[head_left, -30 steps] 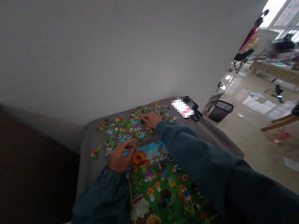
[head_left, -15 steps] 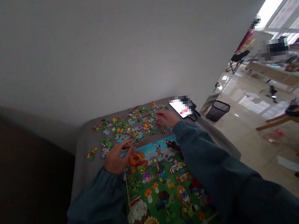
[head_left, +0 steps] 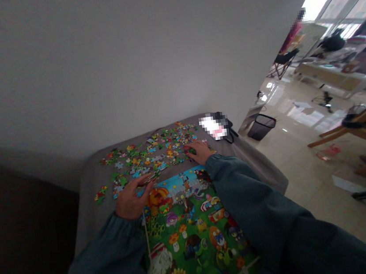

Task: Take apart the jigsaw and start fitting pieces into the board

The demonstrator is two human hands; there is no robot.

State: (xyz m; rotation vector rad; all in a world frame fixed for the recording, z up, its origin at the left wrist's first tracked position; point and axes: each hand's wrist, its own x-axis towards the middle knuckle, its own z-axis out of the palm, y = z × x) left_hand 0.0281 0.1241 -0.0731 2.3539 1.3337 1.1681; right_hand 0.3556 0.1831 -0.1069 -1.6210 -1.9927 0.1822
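My left hand (head_left: 132,198) is at the top left corner of a colourful cartoon picture board (head_left: 194,224), its thumb and fingers closed on a small puzzle piece (head_left: 155,175). The board shows sunflowers, mushrooms and a pumpkin on green and leans toward me. My right hand (head_left: 200,152) rests at the right part of the loose puzzle pieces (head_left: 145,155), fingers curled down. A dark green and red piece shows at its fingertips, and I cannot make out whether it is gripped. The pieces are spread in a loose heap behind the board.
A grey cloth-covered surface (head_left: 260,167) carries everything. Near its back right lie a bright phone screen (head_left: 213,127) and a black strap (head_left: 229,135). A pale wall (head_left: 127,64) rises behind. A black mesh bin (head_left: 262,126) and a wooden chair (head_left: 359,133) stand on the floor at right.
My right hand has moved a little toward me over the pieces, with its fingers now lower. My left hand keeps its piece. The whole view has shifted slightly.
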